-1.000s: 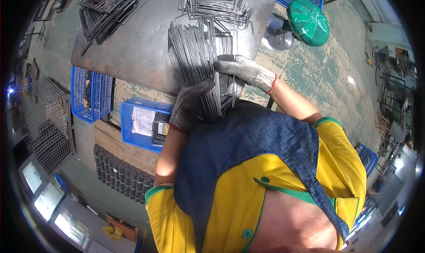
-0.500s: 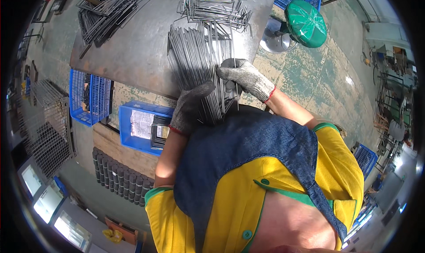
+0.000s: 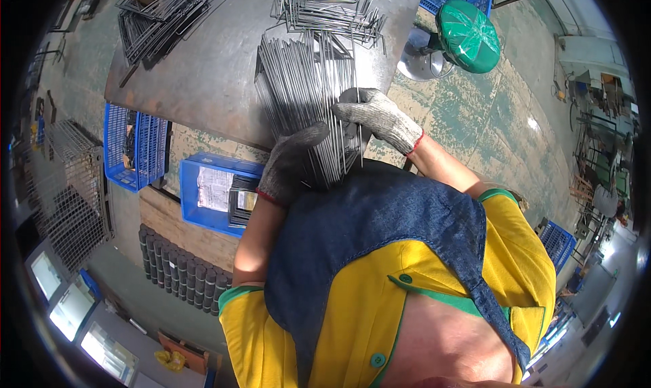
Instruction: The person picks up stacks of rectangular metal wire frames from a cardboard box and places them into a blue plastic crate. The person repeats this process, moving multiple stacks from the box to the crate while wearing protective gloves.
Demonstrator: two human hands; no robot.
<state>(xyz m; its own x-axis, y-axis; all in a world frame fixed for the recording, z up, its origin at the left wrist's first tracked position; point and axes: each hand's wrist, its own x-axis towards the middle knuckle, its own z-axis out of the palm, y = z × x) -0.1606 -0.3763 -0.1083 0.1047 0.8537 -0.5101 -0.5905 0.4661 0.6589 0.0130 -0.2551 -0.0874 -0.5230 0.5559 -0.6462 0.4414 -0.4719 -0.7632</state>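
A thick bundle of thin grey metal wire frames [image 3: 291, 76] lies fanned out over the near edge of the metal table, its lower ends reaching my apron. My left hand [image 3: 293, 159], in a grey knit glove with a red cuff, grips the bundle from the left with the thumb across the top. Its other fingers are hidden beneath. On the right side my gloved right hand [image 3: 378, 117] is closed on the outermost wires, thumb and forefinger against them; the wires partly hide its fingertips.
Another pile of bent wire frames [image 3: 332, 15] lies beyond the bundle, and a darker heap [image 3: 166, 22] at the table's far left. Blue crates [image 3: 193, 191] stand below the near edge. A green-covered stool [image 3: 468, 35] is at the right, dark rolls [image 3: 180, 269] at lower left.
My right-hand fingers have shifted slightly at the outer wires, and the dark fingertips seen below them are now less visible. The left hand keeps its hold.
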